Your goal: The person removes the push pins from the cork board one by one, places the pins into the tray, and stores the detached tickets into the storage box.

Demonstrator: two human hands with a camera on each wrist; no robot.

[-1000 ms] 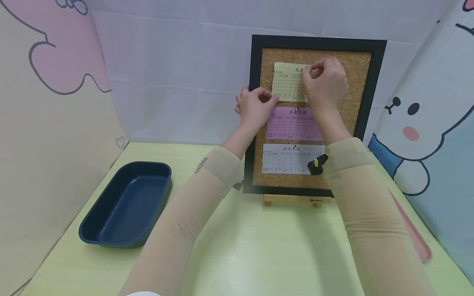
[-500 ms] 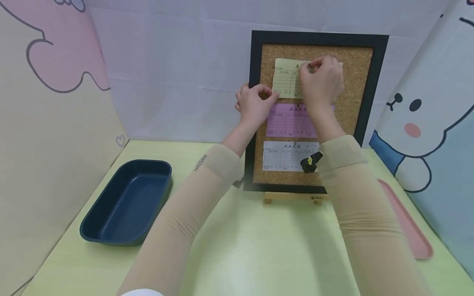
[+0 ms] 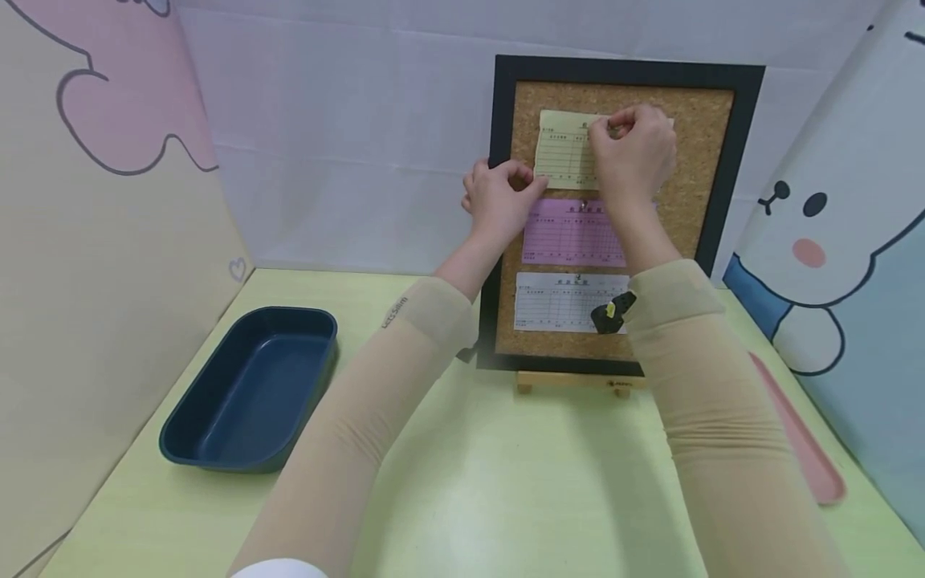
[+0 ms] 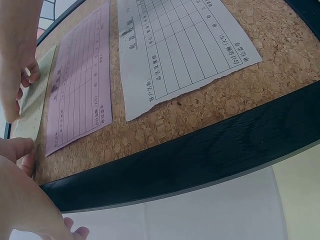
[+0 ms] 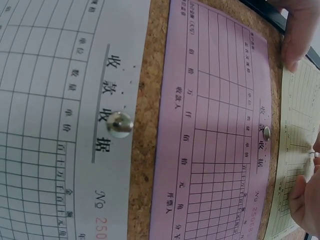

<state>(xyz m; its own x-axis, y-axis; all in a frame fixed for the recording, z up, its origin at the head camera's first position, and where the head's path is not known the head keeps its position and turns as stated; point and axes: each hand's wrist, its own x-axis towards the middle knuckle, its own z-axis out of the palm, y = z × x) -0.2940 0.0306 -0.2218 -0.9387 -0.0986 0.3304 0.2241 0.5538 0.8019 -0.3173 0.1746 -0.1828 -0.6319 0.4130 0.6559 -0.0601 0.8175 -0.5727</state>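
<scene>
On a black-framed corkboard (image 3: 697, 168), three receipt slips hang one above another. At the top is the yellow slip (image 3: 565, 152), below it the pink slip (image 3: 571, 234), lowest the white slip (image 3: 551, 303). My left hand (image 3: 500, 199) lies over the board's left frame, its thumb and forefinger pinching the yellow slip's lower left corner. At that slip's top edge, my right hand (image 3: 636, 154) pinches a small pushpin, mostly hidden by the fingers. Silver pushpins show on the white slip, such as this pin (image 5: 120, 124), and on the pink slip, this pin (image 5: 266, 133).
The board stands on a small wooden easel (image 3: 571, 380) on a pale green table (image 3: 499, 498). A deep blue tray (image 3: 246, 393) is at the left. A pink tray (image 3: 798, 437) lies at the right, partly behind my right arm. Printed cloth walls enclose the table.
My right hand has shifted slightly left along the yellow slip's top edge, then stayed about there. The left hand keeps its place at the corner. The head view has drifted slightly.
</scene>
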